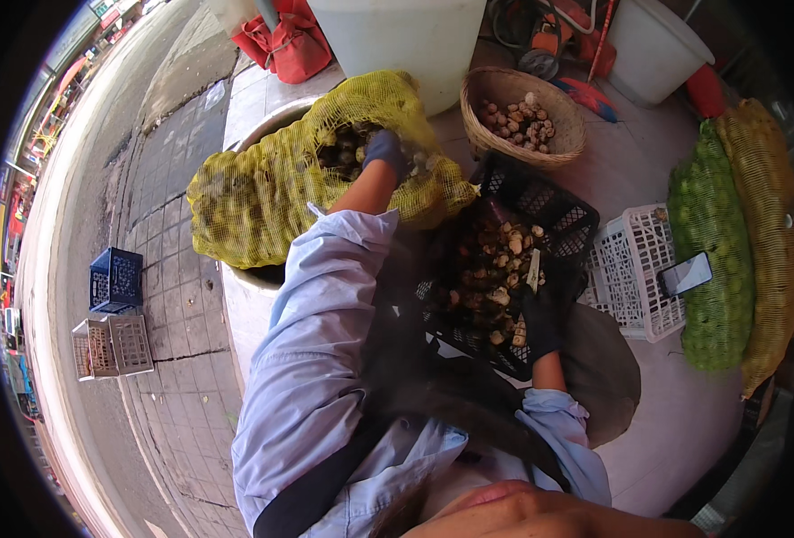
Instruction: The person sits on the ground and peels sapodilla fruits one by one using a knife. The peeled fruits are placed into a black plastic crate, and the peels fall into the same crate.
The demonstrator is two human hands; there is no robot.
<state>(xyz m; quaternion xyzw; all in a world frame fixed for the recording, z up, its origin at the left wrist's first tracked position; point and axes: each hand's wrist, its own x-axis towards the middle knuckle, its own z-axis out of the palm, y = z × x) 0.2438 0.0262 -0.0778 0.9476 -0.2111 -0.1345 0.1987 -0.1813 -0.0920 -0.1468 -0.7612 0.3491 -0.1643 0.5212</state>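
My left hand (385, 153), in a dark glove, reaches into a torn opening in a yellow mesh sack (256, 202). Its fingers are hidden among dark and yellowish round produce (346, 149), probably walnuts in their husks. The sack lies over a wide round tub (252, 277). My right hand (542, 329), also dark-gloved, is at the right side of a black plastic crate (568, 208). From that hand juts a pale, narrow blade (533, 269), apparently a knife; its handle is hidden. Pale and brown pieces (498, 296), seemingly walnuts and husk, lie in the crate.
Beyond the crate stands a woven basket (562, 151) of walnuts (518, 124), near a large white bin (397, 40). At right are a white crate (629, 269), a phone (685, 274) and a green mesh sack (710, 323). A blue crate (116, 279) sits on the pavement.
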